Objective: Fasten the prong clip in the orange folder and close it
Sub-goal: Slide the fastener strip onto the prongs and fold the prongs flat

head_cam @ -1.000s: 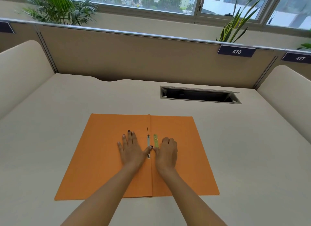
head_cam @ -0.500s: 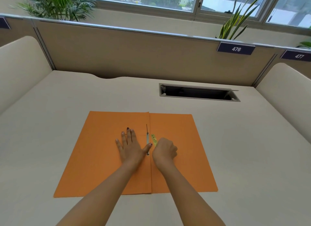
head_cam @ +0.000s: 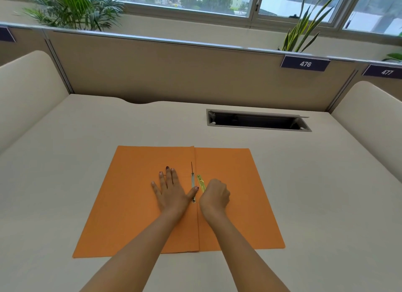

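Note:
The orange folder point(head_cam: 134, 204) lies open and flat on the desk, its spine fold running toward me. Along the fold sits a thin metal prong clip point(head_cam: 192, 180), with one prong standing up at its far end. My left hand point(head_cam: 171, 191) presses flat on the left leaf, fingers spread, thumb tip touching the clip. Just right of the fold my right hand point(head_cam: 214, 197) is curled shut on the near end of a yellow-green clip bar point(head_cam: 200, 181), whose far end sticks out tilted past the knuckles.
A rectangular cable slot point(head_cam: 257, 121) opens in the desk beyond the folder to the right. Beige partitions point(head_cam: 174, 74) wall the desk at the back and both sides, with labels 476 point(head_cam: 305, 63) and 477. Plants stand behind the back partition.
My right hand has gone from lying flat over the yellow-green bar to curling around its near end and tilting it. The left hand has stayed flat on the left leaf.

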A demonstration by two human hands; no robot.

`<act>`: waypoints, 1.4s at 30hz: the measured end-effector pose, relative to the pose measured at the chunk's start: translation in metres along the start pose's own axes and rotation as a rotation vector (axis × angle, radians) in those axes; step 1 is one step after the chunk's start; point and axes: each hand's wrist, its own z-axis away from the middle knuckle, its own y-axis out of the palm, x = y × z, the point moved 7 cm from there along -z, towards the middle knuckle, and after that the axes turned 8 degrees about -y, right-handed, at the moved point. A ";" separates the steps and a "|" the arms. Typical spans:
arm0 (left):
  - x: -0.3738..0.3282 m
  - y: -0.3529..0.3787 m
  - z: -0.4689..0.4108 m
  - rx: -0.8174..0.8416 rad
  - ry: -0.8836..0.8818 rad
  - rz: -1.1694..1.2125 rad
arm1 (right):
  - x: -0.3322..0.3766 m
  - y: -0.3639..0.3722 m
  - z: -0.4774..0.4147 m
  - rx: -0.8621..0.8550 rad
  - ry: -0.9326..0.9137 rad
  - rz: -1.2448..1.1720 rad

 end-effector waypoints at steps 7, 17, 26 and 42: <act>0.000 0.001 0.000 -0.013 0.005 -0.007 | -0.004 -0.003 0.002 0.009 0.036 -0.094; 0.001 0.002 -0.001 -0.001 0.005 -0.015 | -0.006 -0.004 0.002 0.037 0.065 -0.078; 0.000 0.002 -0.001 -0.002 0.008 -0.023 | -0.011 -0.003 -0.001 0.036 0.041 -0.011; 0.000 0.002 0.001 -0.010 0.008 -0.024 | -0.019 -0.013 -0.001 0.031 -0.012 0.013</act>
